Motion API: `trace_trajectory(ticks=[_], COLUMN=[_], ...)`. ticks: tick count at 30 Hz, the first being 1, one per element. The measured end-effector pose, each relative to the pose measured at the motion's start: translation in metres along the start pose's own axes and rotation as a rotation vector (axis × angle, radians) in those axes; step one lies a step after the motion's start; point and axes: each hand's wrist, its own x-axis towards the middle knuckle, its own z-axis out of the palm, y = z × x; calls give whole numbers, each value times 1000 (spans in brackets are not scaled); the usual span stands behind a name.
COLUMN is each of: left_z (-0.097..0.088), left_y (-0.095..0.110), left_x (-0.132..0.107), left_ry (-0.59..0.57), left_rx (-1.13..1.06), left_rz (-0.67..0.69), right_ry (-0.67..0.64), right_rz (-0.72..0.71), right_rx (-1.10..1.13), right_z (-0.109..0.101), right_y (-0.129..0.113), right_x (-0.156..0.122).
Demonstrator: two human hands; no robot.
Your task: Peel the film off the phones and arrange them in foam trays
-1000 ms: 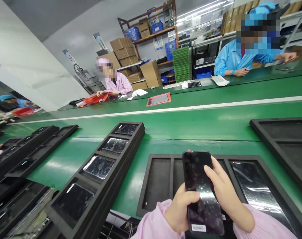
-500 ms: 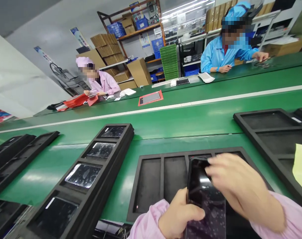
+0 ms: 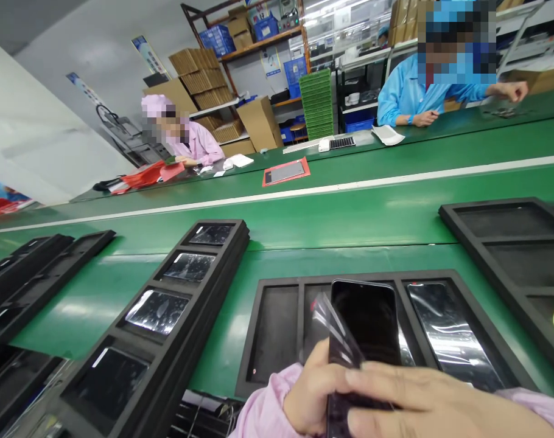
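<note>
My left hand grips a dark smartphone by its lower left side, thumb across the front. A clear film stands loose along the phone's upper left edge, with a red tab at its top. My right hand lies across the phone's lower part, fingers stretched out and pointing left; whether they touch the film underneath is hidden. Below the phone lies a black foam tray with compartments. Its right compartment holds another film-covered phone.
At left, a stack of black foam trays carries several screens. More trays lie far left and another tray at right. A grey panel on a red sheet rests across the green bench. Two co-workers sit opposite.
My right hand has moved down from the phone's top to its lower part. The film now stands off the upper left edge. The view has shifted slightly.
</note>
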Motion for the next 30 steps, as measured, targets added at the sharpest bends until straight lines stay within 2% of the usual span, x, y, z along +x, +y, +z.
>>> trace_trajectory(ticks=[2,5,9,13,18,21,25,28,30], left_z=[8,16,15,15,16,10,-3,-9,-11], left_y=[5,7,4,5,6,4,1,1,1], left_x=[1,6,14,15,15,16,17,17,16], left_ry=[-8,25,91,207,244,252,250,308,313], left_rx=[-37,-140,-243,-302,-312,-352,-401,-396,-394], left_rz=[32,54,58,139,152,144,24,29,31], right_ry=[119,288,509,719,784,800,801,782,830], right_rz=[12,151,335,568,642,651,670,710,796], right_rx=[-215,-384,-390,-274,-169,-135,-52,150,370], right_z=[1,5,22,41,51,52,51,50,51], right_y=[5,22,47,55,57,57,56,55,55], right_x=[-2,-5,2,14,18,22,30,31,30])
